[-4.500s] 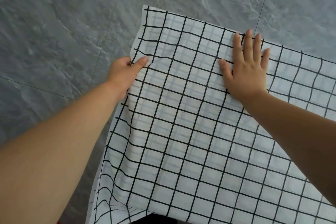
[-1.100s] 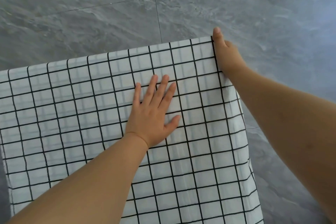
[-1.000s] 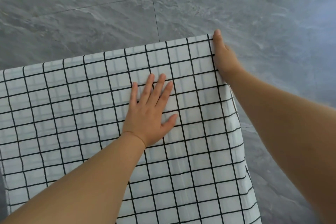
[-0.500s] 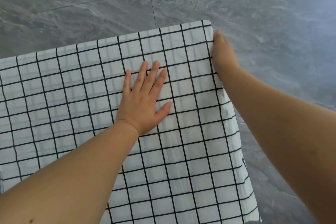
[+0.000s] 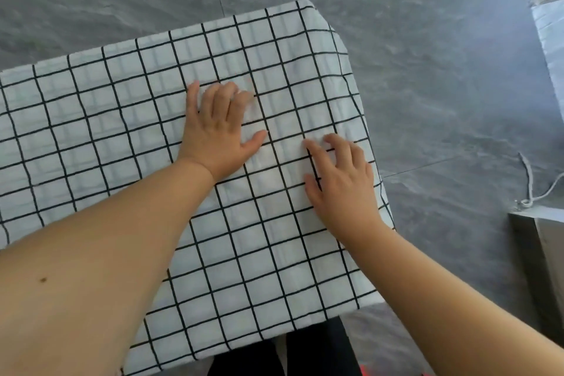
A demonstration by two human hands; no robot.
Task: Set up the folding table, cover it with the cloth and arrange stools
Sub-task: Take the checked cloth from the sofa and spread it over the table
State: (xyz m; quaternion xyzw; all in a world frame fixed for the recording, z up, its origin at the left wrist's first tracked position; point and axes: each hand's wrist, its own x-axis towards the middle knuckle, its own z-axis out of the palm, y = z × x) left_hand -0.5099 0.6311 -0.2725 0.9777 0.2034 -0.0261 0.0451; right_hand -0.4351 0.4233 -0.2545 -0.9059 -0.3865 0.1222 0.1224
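Note:
A white cloth with a black grid (image 5: 122, 119) lies spread over the folding table, whose top is fully hidden under it. The cloth hangs over the right edge and the near edge. My left hand (image 5: 218, 128) rests palm down on the cloth near the middle, fingers slightly curled and blurred. My right hand (image 5: 341, 180) lies flat on the cloth close to the right edge, fingers apart. Neither hand holds anything. No stools are in view.
Grey stone-look floor tiles (image 5: 442, 70) surround the table. At the right edge stand a grey ledge or box (image 5: 543, 247) with a white cord (image 5: 531, 192) on the floor, and a pale wall panel (image 5: 549, 33). My dark trouser legs (image 5: 305, 354) show below the cloth.
My right hand left the far right corner of the cloth and came down flat on top near the right edge. My left hand stayed on the cloth. The view shifted right.

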